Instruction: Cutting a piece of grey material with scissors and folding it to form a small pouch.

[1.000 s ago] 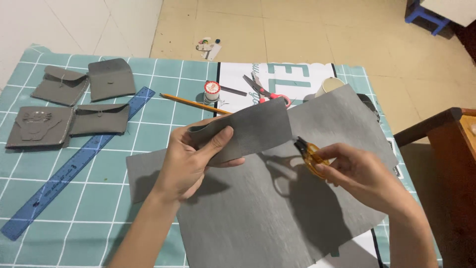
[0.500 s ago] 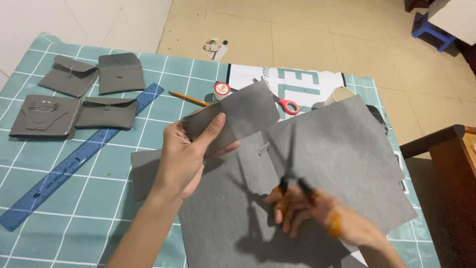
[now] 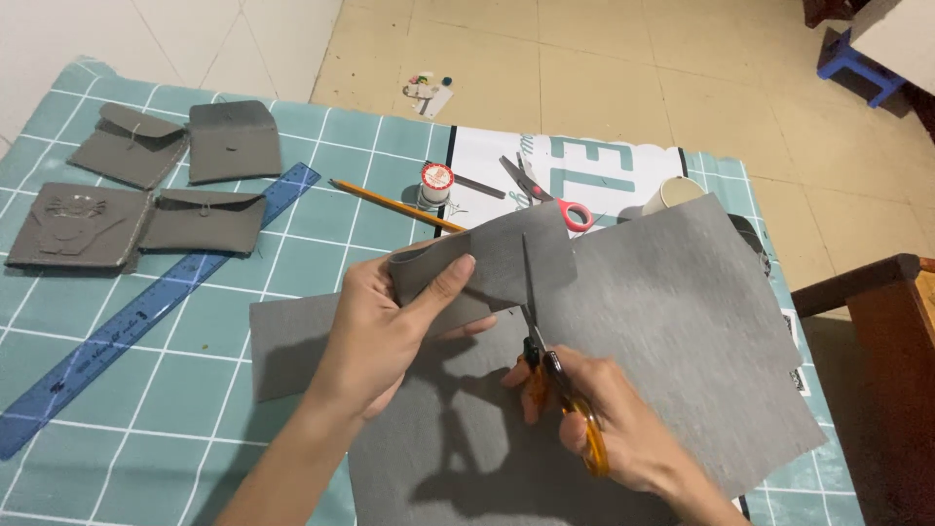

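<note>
**Head view: scissors partway into grey felt**

Head camera looks down on a teal gridded tabletop (image 3: 195,321) with a large grey felt sheet (image 3: 662,331) spread across its right half. The left hand (image 3: 375,336) lifts and folds back a flap (image 3: 487,268) of that felt, thumb on top and fingers curled under it, a firm pinch rather than a fist. The right hand (image 3: 609,424) is closed through the orange handles of the scissors (image 3: 545,351), whose dark blades point away from the person and lie along the flap's right edge, nearly closed as far as I can tell.

To cut well here, my judgement is that the flap should stay taut and raised, so the blades meet a single layer and do not nick the sheet below. The left thumb sits close to the blade line and is best kept to the side of it. Long strokes, stopped short of the tips, should give a cleaner edge than short snips.

Well apart on the left lie four grey felt pouches (image 3: 146,195) and a blue ruler (image 3: 146,321). Beyond the felt are a pencil (image 3: 390,205), a thread spool (image 3: 435,183) and red-handled scissors (image 3: 550,195), resting on a white printed sheet (image 3: 604,175).
</note>
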